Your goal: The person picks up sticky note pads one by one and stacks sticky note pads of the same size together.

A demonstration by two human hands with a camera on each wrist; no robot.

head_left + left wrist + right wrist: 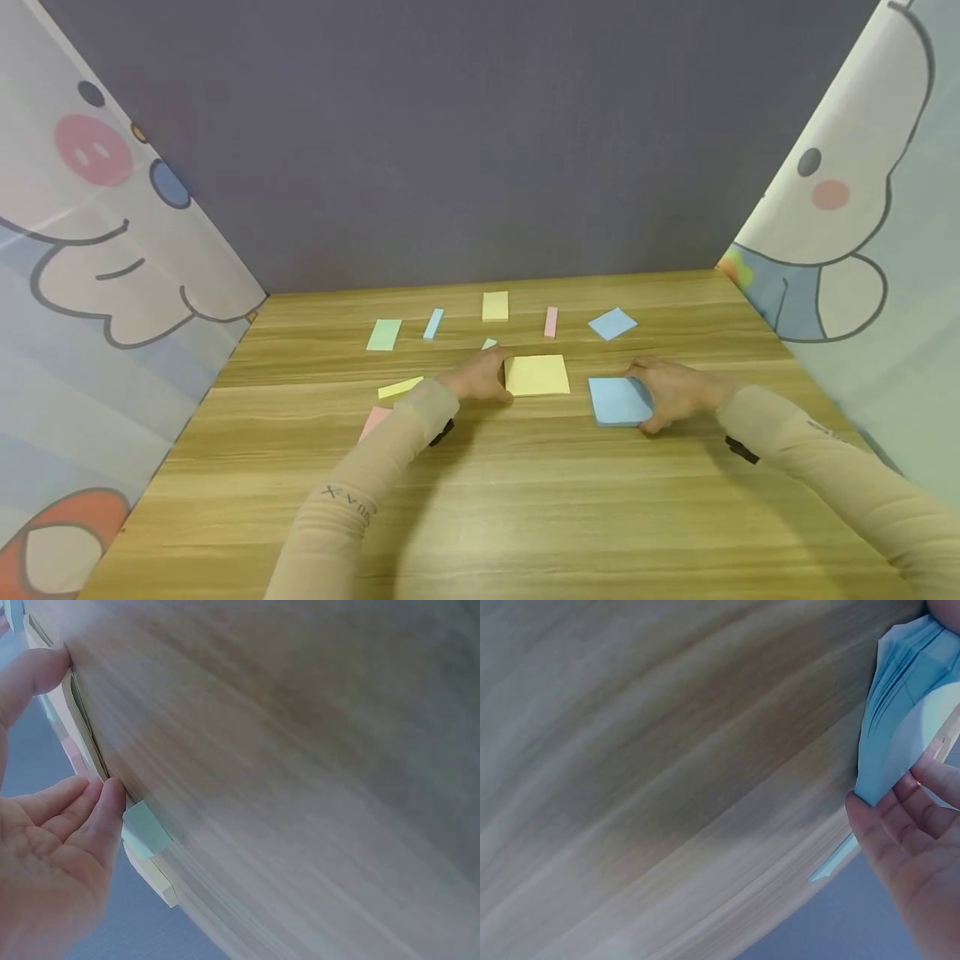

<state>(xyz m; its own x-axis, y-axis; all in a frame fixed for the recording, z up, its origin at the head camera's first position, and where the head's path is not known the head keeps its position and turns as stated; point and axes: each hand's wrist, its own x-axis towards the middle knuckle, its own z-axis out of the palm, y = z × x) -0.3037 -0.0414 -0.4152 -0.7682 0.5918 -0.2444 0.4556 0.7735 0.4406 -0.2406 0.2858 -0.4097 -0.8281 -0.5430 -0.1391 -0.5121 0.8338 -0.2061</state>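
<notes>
Near the middle of the table, my left hand [480, 377] holds a wide yellow sticky note pad [537, 375] by its left end, thumb at the near corner and fingers at the far one. To its right, my right hand [678, 390] grips a square blue sticky note pad [620, 402] at its right side. The right wrist view shows this blue pad [904, 705] between thumb and fingertips, its sheets fanned at the edge. A green note [489, 343] peeks out behind the left hand, partly hidden by it.
Along the back lie a green pad [384, 334], a narrow blue strip pad [433, 323], a yellow pad [495, 306], a pink strip pad [551, 322] and a turned blue pad [612, 323]. A yellow strip [399, 387] and pink pad [372, 422] lie by the left sleeve. A dark panel [480, 150] stands behind.
</notes>
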